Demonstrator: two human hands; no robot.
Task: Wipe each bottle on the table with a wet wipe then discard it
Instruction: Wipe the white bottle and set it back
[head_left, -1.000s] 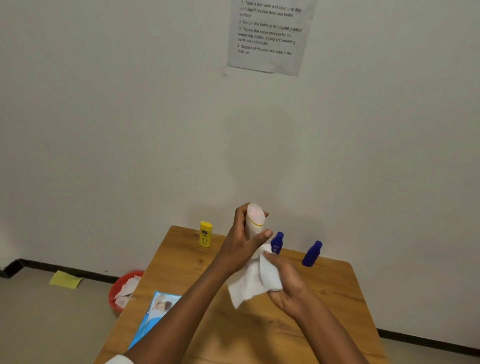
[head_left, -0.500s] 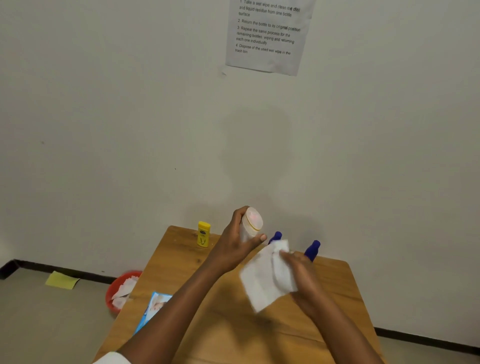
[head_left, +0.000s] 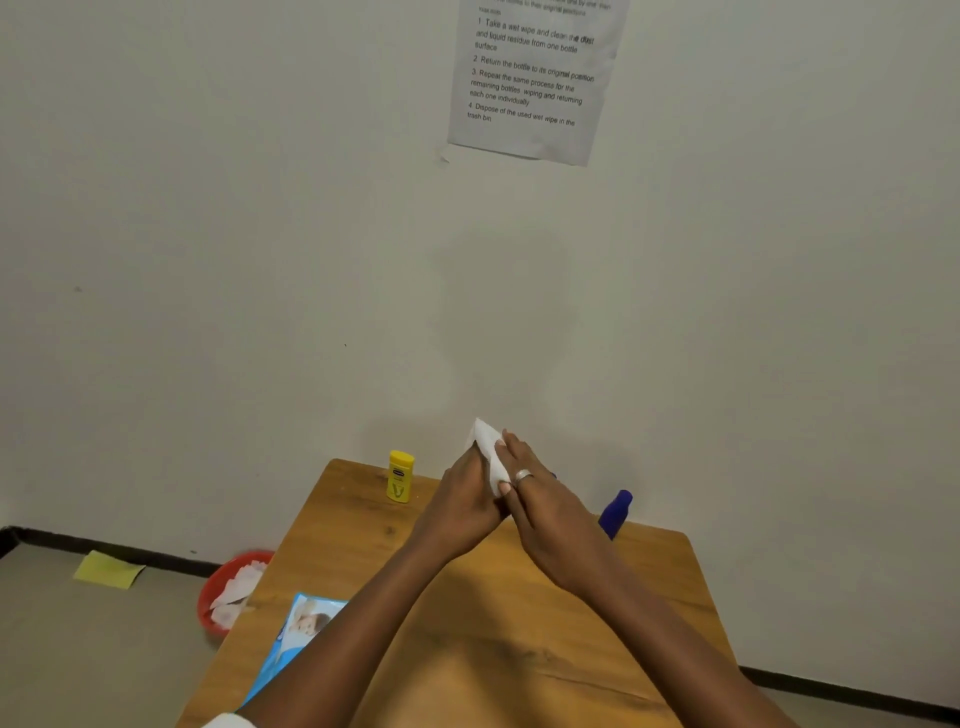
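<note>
At center frame we clasped both hands around the wet wipe (head_left: 488, 452), left hand (head_left: 462, 506) beneath, right hand (head_left: 540, 499) over it; any bottle inside stayed hidden. The yellow bottle (head_left: 400, 476) stood upright left, the blue bottle (head_left: 616, 513) right, nearer our right hand.

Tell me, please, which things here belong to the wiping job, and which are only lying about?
Belong to the job:
- wet wipe, wrapped over the bottle held between left hand and right hand
- yellow bottle
- blue bottle
- wipes pack
- red bin holding used wipes

Just lying about:
- yellow paper on the floor
- instruction sheet on the wall
</note>
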